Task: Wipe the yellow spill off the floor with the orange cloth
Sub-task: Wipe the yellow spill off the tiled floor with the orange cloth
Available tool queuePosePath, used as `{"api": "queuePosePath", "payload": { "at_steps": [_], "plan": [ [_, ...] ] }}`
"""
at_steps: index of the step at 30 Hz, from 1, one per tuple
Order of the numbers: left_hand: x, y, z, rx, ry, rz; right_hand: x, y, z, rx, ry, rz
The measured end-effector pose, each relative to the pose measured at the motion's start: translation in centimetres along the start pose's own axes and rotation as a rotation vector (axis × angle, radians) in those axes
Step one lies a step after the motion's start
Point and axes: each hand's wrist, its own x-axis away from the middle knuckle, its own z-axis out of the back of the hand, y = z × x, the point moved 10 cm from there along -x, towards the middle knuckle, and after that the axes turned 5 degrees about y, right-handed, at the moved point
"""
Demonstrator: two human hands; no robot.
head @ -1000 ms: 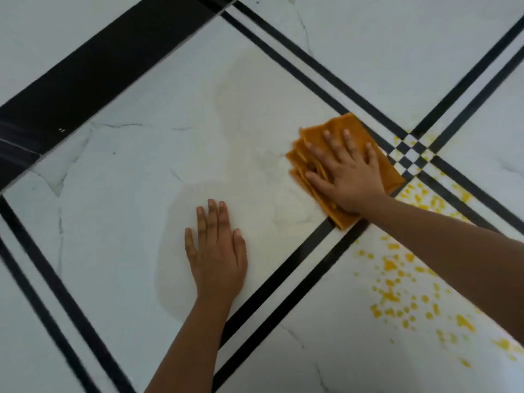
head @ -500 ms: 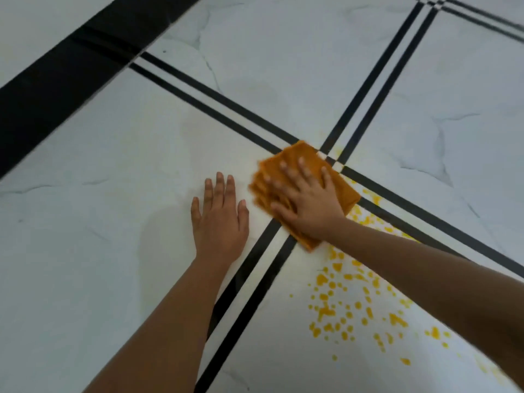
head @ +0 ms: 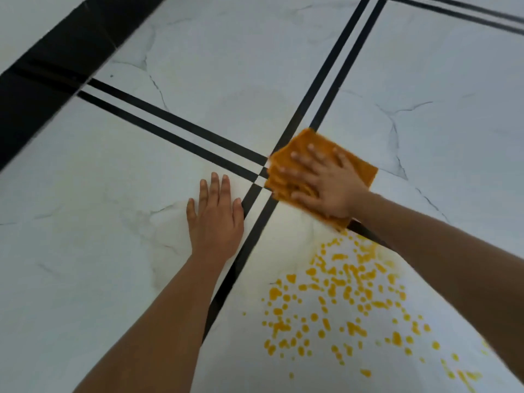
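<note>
Pressing flat, fingers straight and spread, with right hand [head: 326, 188] on folded square orange fabric cloth [head: 361, 170] over crossing black floor stripes [head: 175, 119], scattered yellow liquid spill [head: 340, 302] just below that wrist, left hand [head: 215, 219] open on white marbled floor tile [head: 113, 165] leftward.

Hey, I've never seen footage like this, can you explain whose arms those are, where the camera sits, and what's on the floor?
There is no machine here: a person works with bare hands. The single wide-angle camera is worn on their head, looking forward and down, so the arms reach in from below. The left hand lies flat on the white floor, which has black stripes. The right hand presses with spread fingers on a folded orange cloth at the stripes' crossing. Nearer the person, the yellow spill lies in scattered drops, not yet wiped.
</note>
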Motion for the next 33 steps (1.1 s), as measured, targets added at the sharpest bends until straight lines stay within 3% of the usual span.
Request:
{"api": "queuePosePath", "payload": {
  "at_steps": [3,5,8,10,12,14,16,17,21,22,25,26,27,30,31,32,33],
  "plan": [
    [1.0,0.2,-0.4,-0.011,-0.004,-0.002,-2.6,3.6,0.6,-0.105,0.073,-0.419],
    [1.7,0.3,-0.6,-0.010,0.000,0.002,-2.3,0.3,0.7,-0.089,0.093,-0.378],
    [3.7,0.6,-0.7,-0.008,0.007,-0.009,5.0,-5.9,-0.8,-0.066,0.064,-0.015],
    [5.4,1.2,-1.2,-0.026,-0.003,-0.065,8.9,-5.3,-1.2,-0.069,0.046,0.060],
    [6.7,1.7,-1.7,-0.045,-0.018,-0.112,7.8,-1.2,-0.7,-0.054,0.084,-0.063],
    [7.1,1.9,-2.0,-0.046,-0.005,-0.122,5.5,2.5,0.2,-0.084,0.116,-0.297],
    [7.2,1.9,-2.2,-0.035,0.015,-0.107,5.4,2.3,0.2,-0.083,0.136,-0.406],
    [7.2,1.9,-2.2,-0.027,0.024,-0.100,6.5,1.0,0.1,-0.083,0.145,-0.361],
    [7.6,2.1,-2.1,-0.008,0.050,-0.107,15.7,-3.8,-1.5,-0.025,0.032,0.184],
    [7.9,2.3,-2.1,-0.012,0.061,-0.118,16.4,-1.8,-1.4,0.000,0.028,0.164],
    [8.9,4.1,-2.1,-0.022,0.068,-0.171,16.1,5.0,-0.1,-0.029,0.087,-0.335],
    [9.3,5.1,-2.3,-0.018,0.057,-0.188,16.5,4.8,-0.2,-0.025,0.084,-0.399],
    [9.8,6.1,-2.5,-0.009,0.045,-0.211,17.3,3.3,-0.4,-0.017,0.068,-0.356],
    [10.7,8.5,-3.0,0.015,0.011,-0.251,24.1,-2.8,-2.4,0.037,-0.037,0.193],
    [10.8,8.6,-3.2,0.013,-0.003,-0.251,26.6,-2.5,-2.6,0.066,-0.044,0.300],
    [10.8,8.5,-3.1,0.008,-0.007,-0.250,27.6,-1.0,-2.4,0.081,-0.039,0.287],
    [10.9,8.4,-3.0,0.003,0.003,-0.254,27.5,1.6,-2.0,0.073,-0.017,0.139]
  ]
}}
